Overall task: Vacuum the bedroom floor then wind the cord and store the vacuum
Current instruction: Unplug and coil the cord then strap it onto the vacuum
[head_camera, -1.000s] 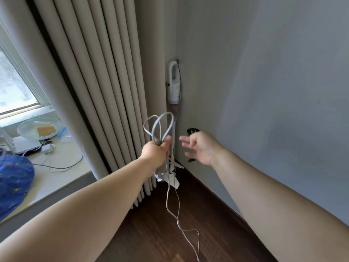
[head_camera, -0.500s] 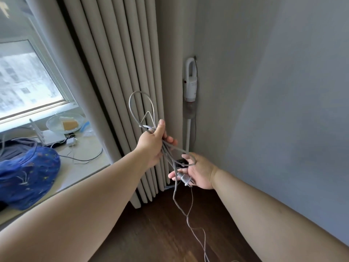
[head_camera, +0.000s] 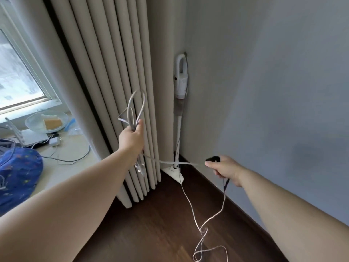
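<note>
Gripping a bunch of wound loops of the cord (head_camera: 136,108) in my left hand (head_camera: 131,138), I am holding them up in front of the curtain (head_camera: 113,72), fingers curled tight round the bundle. With my right hand (head_camera: 224,168) I am pinching the next stretch of cord and drawing it out sideways, so a taut length is running between my two hands, passing in front of the vacuum (head_camera: 180,87). Something dark is showing at my right fist; I cannot tell what it is. The vacuum is already standing upright in the corner against the wall (head_camera: 264,91), its floor head on the wooden floor (head_camera: 151,224). So I am judging the winding step to be in hand, partly done: a good deal of slack is lying in curls on the floor below my right hand. Next I am going to need to bring my right hand across to the left and lay this length as another loop, letting the slack feed up without kinking.
</note>
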Motion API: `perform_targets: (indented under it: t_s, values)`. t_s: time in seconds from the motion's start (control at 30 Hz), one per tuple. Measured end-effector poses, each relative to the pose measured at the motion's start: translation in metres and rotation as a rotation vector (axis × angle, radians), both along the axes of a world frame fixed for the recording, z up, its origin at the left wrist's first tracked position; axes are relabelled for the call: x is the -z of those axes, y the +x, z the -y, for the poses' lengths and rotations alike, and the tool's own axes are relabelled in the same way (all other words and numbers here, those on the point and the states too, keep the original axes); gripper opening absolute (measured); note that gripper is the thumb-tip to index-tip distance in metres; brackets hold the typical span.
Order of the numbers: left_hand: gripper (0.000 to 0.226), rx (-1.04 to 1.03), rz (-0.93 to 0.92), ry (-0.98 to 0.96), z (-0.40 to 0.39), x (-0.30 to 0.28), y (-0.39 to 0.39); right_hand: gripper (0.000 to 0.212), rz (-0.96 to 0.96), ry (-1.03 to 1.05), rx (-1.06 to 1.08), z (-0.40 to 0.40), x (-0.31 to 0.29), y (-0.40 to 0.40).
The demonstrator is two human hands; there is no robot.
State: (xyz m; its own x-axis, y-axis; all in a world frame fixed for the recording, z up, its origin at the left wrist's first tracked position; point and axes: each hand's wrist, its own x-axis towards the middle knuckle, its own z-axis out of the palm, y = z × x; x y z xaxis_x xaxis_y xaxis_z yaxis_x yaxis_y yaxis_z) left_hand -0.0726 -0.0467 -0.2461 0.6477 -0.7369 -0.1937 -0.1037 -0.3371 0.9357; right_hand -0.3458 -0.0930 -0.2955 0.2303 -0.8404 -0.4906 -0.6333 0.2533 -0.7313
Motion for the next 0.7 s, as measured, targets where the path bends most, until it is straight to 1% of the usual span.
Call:
perform_targets:
  t_s: [0.03,0.07,0.13,0.17,0.2,0.27,0.3,0.37,0.4,0.47,0.57,0.63,0.7]
  values:
    - [0.037,0.078,0.073,0.022,-0.001,0.001,-0.008,0.021,0.002,-0.068,0.016,0.005,-0.004,0.003]
    - [0.034,0.164,0.112,0.036,-0.003,0.001,-0.017,0.03,0.006,-0.114,0.008,0.008,-0.009,0.01]
    - [0.031,0.351,0.148,0.094,-0.005,-0.001,-0.037,0.048,0.032,-0.155,-0.017,0.012,-0.021,0.027]
    - [0.031,0.434,0.158,0.123,-0.005,-0.003,-0.048,0.05,0.049,-0.172,-0.032,0.013,-0.028,0.037]
    - [0.033,0.51,0.154,0.135,-0.005,-0.003,-0.058,0.045,0.079,-0.183,-0.041,0.014,-0.036,0.046]
    - [0.038,0.593,0.088,0.125,-0.003,-0.001,-0.072,0.016,0.192,-0.174,0.007,0.014,-0.051,0.061]
    - [0.043,0.595,0.025,0.121,-0.003,-0.002,-0.077,0.011,0.274,-0.132,0.053,0.014,-0.058,0.065]
    - [0.053,0.592,-0.051,0.137,-0.003,-0.002,-0.08,0.017,0.433,-0.053,0.135,0.016,-0.064,0.067]
    - [0.053,0.602,-0.051,0.149,-0.004,-0.003,-0.08,0.018,0.48,-0.035,0.151,0.016,-0.065,0.066]
    - [0.043,0.596,-0.009,0.144,-0.007,-0.005,-0.078,0.013,0.52,-0.02,0.122,0.016,-0.067,0.061]
    - [0.041,0.522,0.039,0.111,-0.008,-0.007,-0.069,0.005,0.453,-0.01,-0.009,0.015,-0.068,0.043]
    - [0.042,0.445,0.039,0.114,-0.009,-0.006,-0.057,0.008,0.336,-0.045,-0.055,0.016,-0.064,0.023]
    - [0.044,0.385,0.042,0.134,-0.011,-0.004,-0.044,0.01,0.225,-0.108,-0.037,0.016,-0.06,0.006]
